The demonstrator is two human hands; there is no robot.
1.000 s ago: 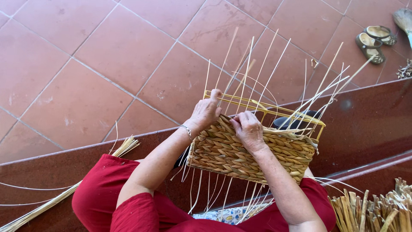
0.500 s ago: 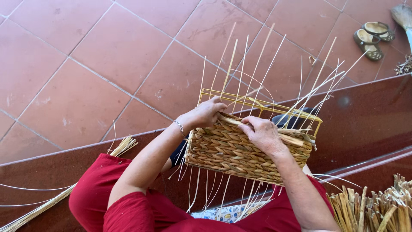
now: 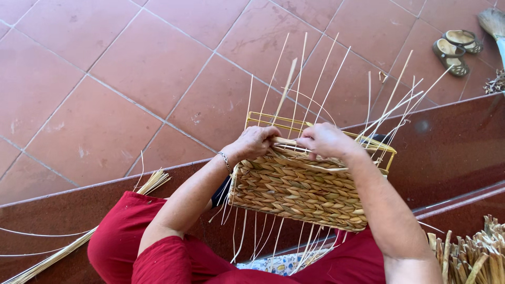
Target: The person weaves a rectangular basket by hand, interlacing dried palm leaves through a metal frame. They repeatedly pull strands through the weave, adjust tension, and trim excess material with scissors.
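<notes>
A half-woven straw basket [image 3: 294, 192] rests on my lap, built on a yellow wire frame [image 3: 263, 118] with several thin pale stakes [image 3: 321, 79] sticking up and out. My left hand [image 3: 256, 142] pinches a flat weaving strand [image 3: 286, 143] at the basket's top edge. My right hand [image 3: 326, 141] grips the same strand just to the right, its fingers pressed on the woven rim. Both hands almost touch above the weave. I wear a bracelet on the left wrist and red clothes.
Terracotta floor tiles [image 3: 158, 63] lie below a dark red step [image 3: 452, 142]. A bundle of straw [image 3: 79, 242] lies at the left, dried reed stalks [image 3: 473, 255] at the bottom right. A pair of sandals [image 3: 455, 47] and a broom [image 3: 494, 23] are at the top right.
The basket has turned and shifted left in view. Both hands have moved together along the top rim, drawing the strand across the stakes.
</notes>
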